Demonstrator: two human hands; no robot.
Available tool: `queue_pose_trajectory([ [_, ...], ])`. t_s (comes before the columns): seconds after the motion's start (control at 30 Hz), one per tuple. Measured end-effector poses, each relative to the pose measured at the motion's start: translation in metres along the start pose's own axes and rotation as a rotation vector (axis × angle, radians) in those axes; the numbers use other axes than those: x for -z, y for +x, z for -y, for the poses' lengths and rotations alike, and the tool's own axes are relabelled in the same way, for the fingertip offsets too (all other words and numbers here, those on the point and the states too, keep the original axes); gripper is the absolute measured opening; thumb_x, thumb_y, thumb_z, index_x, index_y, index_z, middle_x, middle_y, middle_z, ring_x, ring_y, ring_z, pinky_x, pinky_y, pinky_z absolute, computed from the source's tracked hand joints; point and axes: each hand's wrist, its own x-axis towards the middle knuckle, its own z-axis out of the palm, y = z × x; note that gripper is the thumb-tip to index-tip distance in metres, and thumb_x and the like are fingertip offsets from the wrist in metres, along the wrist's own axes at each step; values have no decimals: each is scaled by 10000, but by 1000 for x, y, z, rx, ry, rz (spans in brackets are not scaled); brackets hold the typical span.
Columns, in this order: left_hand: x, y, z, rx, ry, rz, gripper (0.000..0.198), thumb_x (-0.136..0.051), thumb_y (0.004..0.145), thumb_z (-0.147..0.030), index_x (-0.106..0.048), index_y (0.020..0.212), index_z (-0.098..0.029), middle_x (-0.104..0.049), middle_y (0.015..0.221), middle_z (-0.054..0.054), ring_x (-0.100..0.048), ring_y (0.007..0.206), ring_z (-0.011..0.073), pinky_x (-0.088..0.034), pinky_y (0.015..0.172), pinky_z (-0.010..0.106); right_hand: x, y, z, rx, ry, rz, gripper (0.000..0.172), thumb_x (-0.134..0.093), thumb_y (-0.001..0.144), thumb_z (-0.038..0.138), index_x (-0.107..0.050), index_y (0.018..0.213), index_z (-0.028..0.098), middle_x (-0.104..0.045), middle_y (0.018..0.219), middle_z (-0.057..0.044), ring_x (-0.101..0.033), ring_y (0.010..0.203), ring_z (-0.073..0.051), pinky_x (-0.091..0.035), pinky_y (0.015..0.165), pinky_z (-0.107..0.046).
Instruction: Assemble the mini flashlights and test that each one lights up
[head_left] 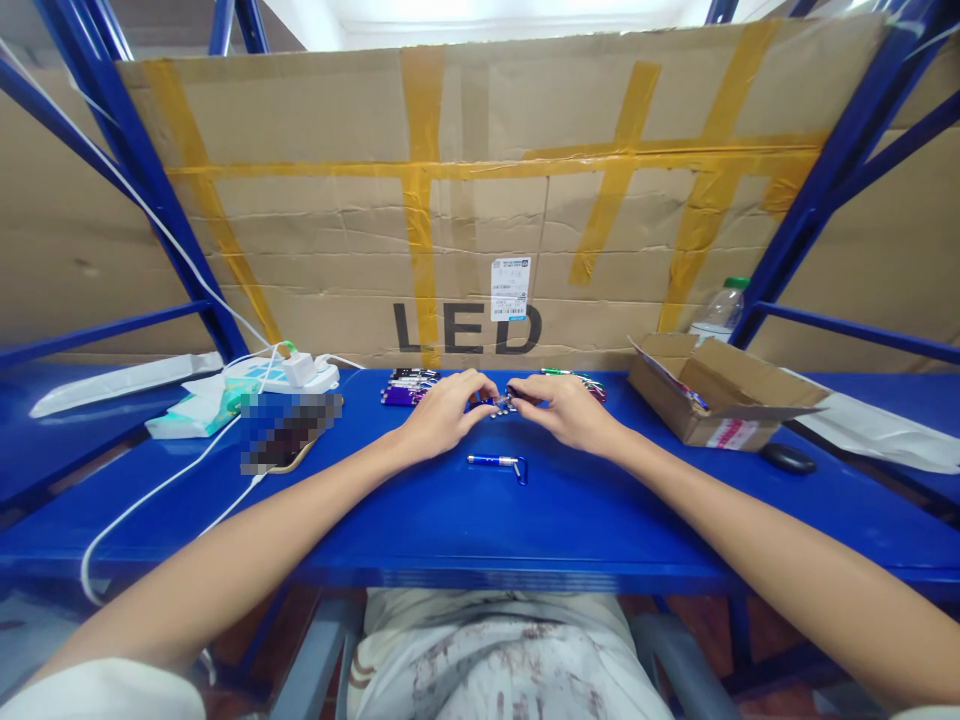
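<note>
An open cardboard box (675, 410) stands on the right of the blue table (420, 520), its flaps spread; a few small blue and red items (694, 397) show inside, too little of them to identify. Behind it is a clear bottle (720, 305) with a green cap, its contents not clear to see. A dark rounded object (787, 458) lies beside the box.

The person's left hand (452, 412) and right hand (568, 408) meet over the middle of the table, fingers bent and nearly closed, thumb and fingertips of each pinching a small shiny piece (504, 404) between them. The fingers cover much of that piece, so its exact shape cannot be told.

Just in front of the hands, apart from both, lies a blue pen-like tube (491, 460) with a blue clip at its right end. Beyond the left hand sits a bundle of purple, silver and black tubes (401, 390); beyond the right, green and red ones (592, 383), partly hidden by that hand
</note>
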Motion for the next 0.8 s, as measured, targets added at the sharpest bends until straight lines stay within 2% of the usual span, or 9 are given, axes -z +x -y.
queue_pose_trajectory([
  [0.17,6,0,2,-42,258,-35,117,-607,1059,-317,-635,1093,-208,-699,1078,67,-627,982,247,-437,869,383,-7,1,-1,-145,216,20,348,-606,1003,498,-810,1046,219,-788,843,-51,-683,818,-275,-525,763,-361],
  [0.33,8,1,8,-21,135,81,197,-589,1075,-354,-677,1178,-211,-754,1133,64,-684,996,238,-470,919,383,-1,0,-3,-151,221,64,311,-617,964,384,-815,1128,209,-817,944,-53,-690,838,-253,-519,751,-340],
  [0.43,8,0,8,-23,23,222,239,-578,1075,-357,-721,1206,-217,-774,1153,69,-709,1009,235,-503,919,362,7,-1,-4,-167,196,150,276,-572,967,328,-815,954,197,-795,836,-25,-661,729,-200,-473,686,-303],
  [0.53,8,-2,4,-46,-20,352,261,-613,1051,-385,-769,1177,-217,-779,1095,75,-714,986,241,-518,887,350,11,-1,-6,-213,176,180,450,-526,1023,399,-710,669,190,-704,641,-3,-589,595,-164,-417,624,-298],
  [0.6,7,-2,2,-51,-54,413,289,-635,1037,-433,-792,1156,-221,-775,1042,74,-713,940,233,-522,856,342,8,0,-8,-223,152,171,515,-505,1052,433,-668,629,189,-683,624,-5,-576,582,-161,-404,620,-303],
  [0.67,7,-2,2,-50,-70,429,334,-601,1053,-479,-805,1109,-221,-770,1014,73,-708,914,226,-520,852,340,2,-1,-11,-183,96,153,444,-508,1063,396,-708,730,182,-706,700,-20,-604,648,-179,-422,657,-309],
  [0.73,8,-1,5,-35,-12,389,400,-504,1097,-483,-797,1084,-210,-767,1037,80,-701,951,233,-515,892,353,-6,-2,-15,-92,12,137,311,-513,1064,318,-763,953,170,-731,841,-57,-635,769,-211,-460,740,-328],
  [0.8,8,0,12,-5,129,311,425,-424,1126,-443,-765,1149,-192,-753,1112,99,-683,1044,258,-505,950,377,-15,-4,-21,25,-92,156,308,-494,1063,236,-755,1212,168,-716,1041,-117,-640,949,-254,-483,863,-371],
])
